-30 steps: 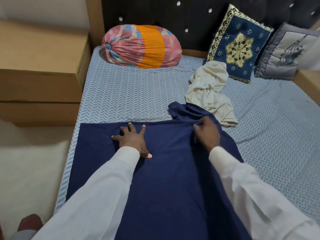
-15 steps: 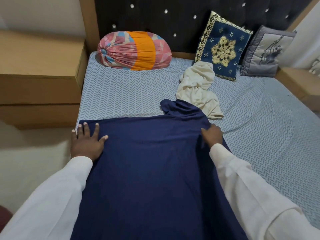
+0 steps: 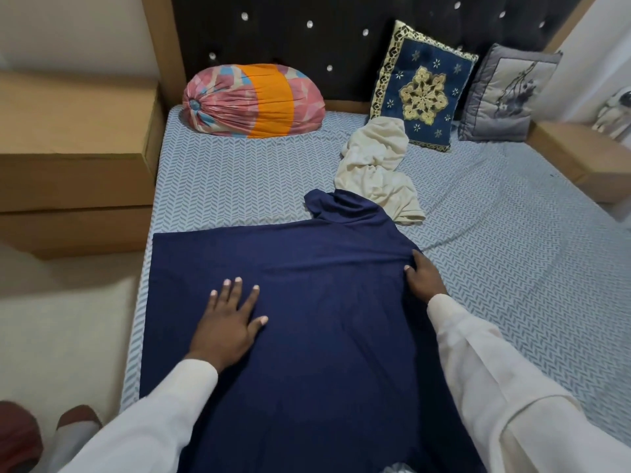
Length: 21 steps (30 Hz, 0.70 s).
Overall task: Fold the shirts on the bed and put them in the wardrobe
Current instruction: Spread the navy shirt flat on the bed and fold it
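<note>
The navy shirt [image 3: 307, 319] lies spread out flat on the near left part of the bed [image 3: 512, 268], with its left border along the left edge of the mattress and its lower part going out of the picture at the bottom. At the far end one bunched piece of it sticks up, a sleeve or the collar; which one cannot be told.

The left hand [image 3: 228, 322] lies flat on the cloth with the fingers spread wide and holds nothing. It seems to press the cloth down so that it stays smooth and does not slide. The right hand [image 3: 423, 278] sits on the right border of the shirt with the fingers curled over the edge. It looks like a light hold on the cloth, probably to keep this side tight or to prepare a fold, but how firmly it pinches cannot be told.

The cream shirt [image 3: 379, 172] lies crumpled further up the bed, just beyond the navy one, touching the bunched piece and leaning against the blue cushion [image 3: 423, 87]. It is not yet folded. The bolster [image 3: 254, 100] and the grey cushion [image 3: 502, 97] stand at the head edge. No wardrobe is visible, so the task is judged to be in an early stage.
</note>
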Available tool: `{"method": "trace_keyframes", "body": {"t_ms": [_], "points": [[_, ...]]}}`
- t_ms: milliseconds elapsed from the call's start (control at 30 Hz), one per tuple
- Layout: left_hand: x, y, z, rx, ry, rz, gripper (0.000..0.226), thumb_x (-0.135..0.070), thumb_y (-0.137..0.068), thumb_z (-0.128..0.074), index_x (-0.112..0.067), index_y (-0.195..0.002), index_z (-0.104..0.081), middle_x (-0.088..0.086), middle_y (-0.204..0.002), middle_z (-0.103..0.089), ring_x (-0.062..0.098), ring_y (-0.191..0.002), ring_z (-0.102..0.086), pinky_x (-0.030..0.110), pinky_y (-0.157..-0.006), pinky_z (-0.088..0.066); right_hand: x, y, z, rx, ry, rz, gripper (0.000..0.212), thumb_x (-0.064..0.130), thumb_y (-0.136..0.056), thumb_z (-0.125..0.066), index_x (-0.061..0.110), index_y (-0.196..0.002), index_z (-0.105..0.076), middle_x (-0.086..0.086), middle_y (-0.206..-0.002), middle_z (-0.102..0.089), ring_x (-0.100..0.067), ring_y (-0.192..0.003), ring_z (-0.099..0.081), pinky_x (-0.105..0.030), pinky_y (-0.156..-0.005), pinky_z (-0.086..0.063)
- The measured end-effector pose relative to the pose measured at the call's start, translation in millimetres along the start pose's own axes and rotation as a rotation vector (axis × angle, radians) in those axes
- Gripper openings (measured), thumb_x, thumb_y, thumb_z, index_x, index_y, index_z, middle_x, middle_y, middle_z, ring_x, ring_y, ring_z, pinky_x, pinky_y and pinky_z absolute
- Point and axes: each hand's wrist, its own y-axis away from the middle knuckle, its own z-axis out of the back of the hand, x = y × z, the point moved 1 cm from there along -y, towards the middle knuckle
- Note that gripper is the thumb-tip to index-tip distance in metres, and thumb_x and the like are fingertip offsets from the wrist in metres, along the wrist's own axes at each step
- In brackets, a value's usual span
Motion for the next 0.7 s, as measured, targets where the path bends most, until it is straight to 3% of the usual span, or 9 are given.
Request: {"method": "trace_keyframes", "body": {"t_ms": [67,233,300,400,500,600,633,700], "points": [[-9,14,-9,0.009,-0.012,0.008,0.091,-0.069,-0.077,0.008,-0.027,-0.156,-0.010,0.011,-0.163,-0.003,0.030,-0.151,0.001,0.044,-0.120,0.001,-18,11,13,-0.064,-0.028,-0.097,0.031,0.020,-0.084,-0.051,0.014,-0.112,-0.060,-0.020,-0.116,-0.063,-0.038,-0.109,-0.059,-0.041,-0.093,-0.045],[-22,42,-23,-0.008,-0.010,0.031,0.089,-0.072,-0.085,0.012,-0.026,-0.155,-0.017,0.014,-0.161,-0.014,0.033,-0.149,-0.010,0.049,-0.120,-0.009,-69,28,16,0.084,0.268,-0.119,0.052,0.031,-0.094,-0.057,0.016,-0.143,-0.049,-0.017,-0.142,-0.050,-0.037,-0.130,-0.046,-0.045,-0.109,-0.037],[-23,53,-23,-0.010,-0.023,0.047,0.091,-0.072,-0.084,0.016,-0.026,-0.155,-0.017,0.014,-0.161,-0.015,0.033,-0.149,-0.011,0.049,-0.119,-0.010,-75,38,21,0.082,0.293,-0.157,0.050,0.030,-0.095,-0.054,0.018,-0.143,-0.048,-0.018,-0.143,-0.048,-0.039,-0.131,-0.044,-0.045,-0.109,-0.037],[-25,70,-21,0.013,-0.006,0.077,0.084,-0.069,-0.085,0.004,-0.025,-0.156,-0.010,0.014,-0.162,-0.009,0.033,-0.150,-0.005,0.048,-0.120,-0.005,-68,66,28,0.036,0.328,-0.205,0.045,0.025,-0.091,-0.054,0.014,-0.135,-0.051,-0.019,-0.136,-0.049,-0.041,-0.126,-0.043,-0.045,-0.104,-0.038],[-35,95,-19,-0.003,0.034,0.093,0.070,-0.058,-0.097,-0.025,-0.020,-0.156,-0.014,0.016,-0.161,-0.012,0.034,-0.150,-0.008,0.047,-0.121,-0.006,-55,111,25,-0.111,0.274,-0.013,0.045,0.023,-0.081,-0.056,0.006,-0.123,-0.057,-0.022,-0.123,-0.055,-0.043,-0.116,-0.049,-0.047,-0.097,-0.042],[-51,123,-16,-0.079,0.084,0.022,0.062,-0.043,-0.093,-0.054,-0.013,-0.146,-0.041,0.015,-0.146,-0.041,0.035,-0.134,-0.039,0.043,-0.112,-0.032,-33,168,10,-0.150,0.164,0.316,0.038,0.034,-0.079,-0.065,0.013,-0.111,-0.064,-0.014,-0.108,-0.061,-0.035,-0.100,-0.055,-0.044,-0.087,-0.047],[-57,131,-14,-0.117,0.102,-0.024,0.055,-0.042,-0.089,-0.060,-0.014,-0.136,-0.050,0.010,-0.133,-0.050,0.031,-0.121,-0.049,0.040,-0.100,-0.042,-26,186,7,-0.089,0.120,0.429,0.035,0.039,-0.078,-0.068,0.017,-0.105,-0.064,-0.007,-0.100,-0.060,-0.028,-0.094,-0.055,-0.040,-0.084,-0.046],[-67,156,-9,-0.105,0.166,-0.111,0.036,-0.046,-0.084,-0.063,-0.025,-0.113,-0.055,-0.004,-0.109,-0.053,0.019,-0.099,-0.052,0.033,-0.079,-0.046,-15,222,1,0.179,0.039,0.571,0.035,0.050,-0.074,-0.071,0.025,-0.094,-0.060,0.006,-0.088,-0.056,-0.015,-0.083,-0.052,-0.033,-0.079,-0.046]]}}
